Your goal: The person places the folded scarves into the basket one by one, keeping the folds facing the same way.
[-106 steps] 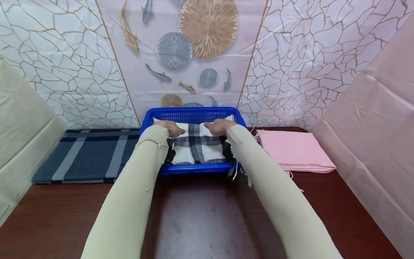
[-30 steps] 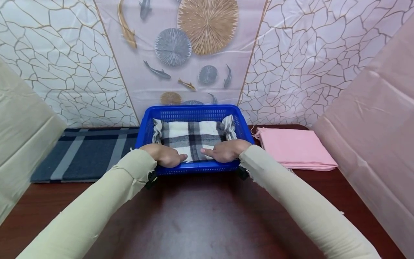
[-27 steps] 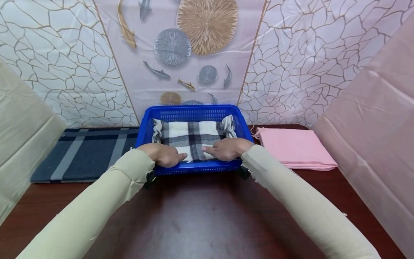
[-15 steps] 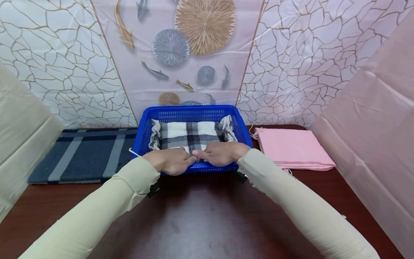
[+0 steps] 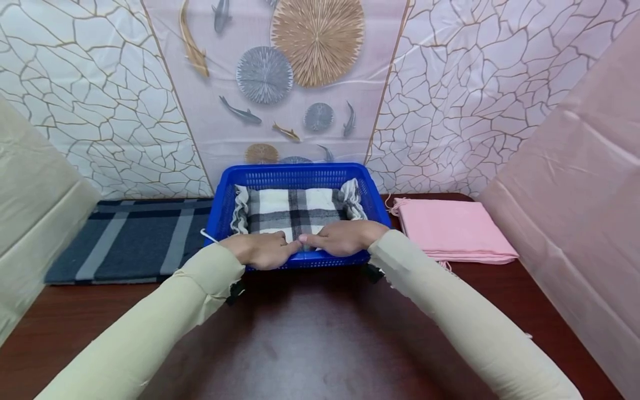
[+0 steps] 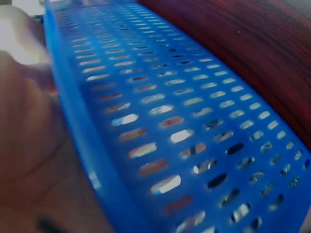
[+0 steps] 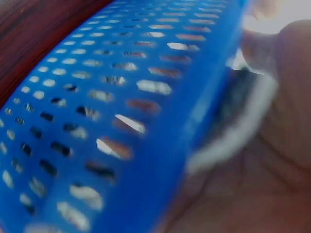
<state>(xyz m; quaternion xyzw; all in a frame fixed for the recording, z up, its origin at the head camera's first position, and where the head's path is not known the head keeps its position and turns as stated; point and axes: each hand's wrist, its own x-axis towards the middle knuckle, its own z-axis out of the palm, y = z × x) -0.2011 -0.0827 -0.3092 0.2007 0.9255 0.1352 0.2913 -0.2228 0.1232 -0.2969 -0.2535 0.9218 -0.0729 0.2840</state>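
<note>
A black, white and grey plaid scarf (image 5: 272, 205) with bunched, fringed ends lies folded in the blue plastic basket (image 5: 295, 173). At the basket's near rim, my left hand (image 5: 262, 250) rests over the edge, palm down, with its fingers reaching inside. My right hand (image 5: 345, 238) lies the same way just to the right, and the two thumbs meet near the scarf's middle. In the left wrist view, skin shows through slots of the basket wall (image 6: 160, 97). The right wrist view has a pale-edged cloth fold (image 7: 238, 131) between palm and rim.
A folded navy plaid cloth (image 5: 140, 239) lies left of the basket. To the right is a folded pink cloth (image 5: 455, 230) with fringe. The dark red-brown table (image 5: 300, 339) extends in front, and patterned sheets (image 5: 320, 133) stand behind.
Both hands were farther back over the scarf, then came to the near rim and slid inward until the thumbs met. The scarf's ends, earlier hanging near the front right, now sit bunched inside the basket.
</note>
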